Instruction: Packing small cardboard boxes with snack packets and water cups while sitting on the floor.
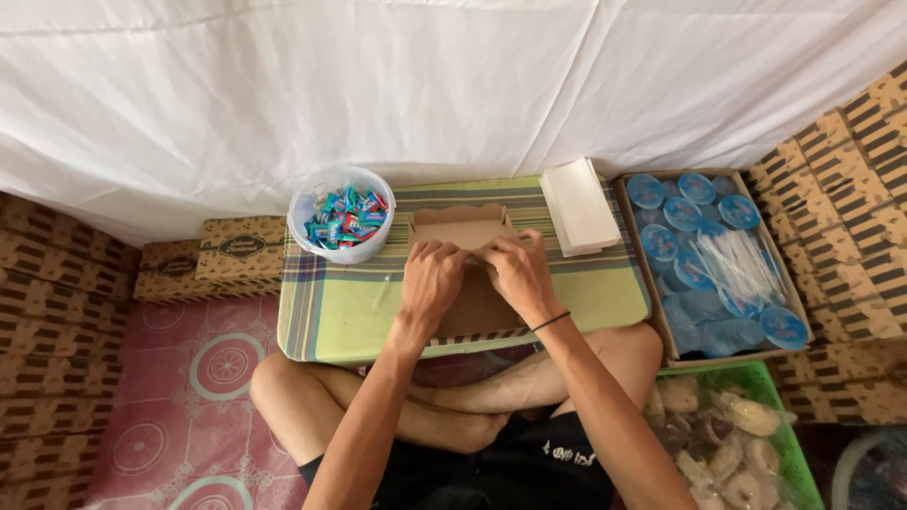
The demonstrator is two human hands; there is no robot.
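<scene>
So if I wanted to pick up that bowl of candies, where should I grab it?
Probably by the rim of the bowl of candies, one hand on each side, coming from above. It stands upright, open and full of wrapped sweets, so keeping it level should stop them spilling. Its near and left sides look free.

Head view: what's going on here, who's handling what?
A person sits cross-legged at a low table with a striped cloth. Both hands, left hand and right hand, press on a brown cardboard box lying open between them. A clear tub of wrapped candies stands to the left, a white paper stack to the right. Beside the table sit a carton of sealed cups with straws and a green basket of wrapped pastries.
</scene>
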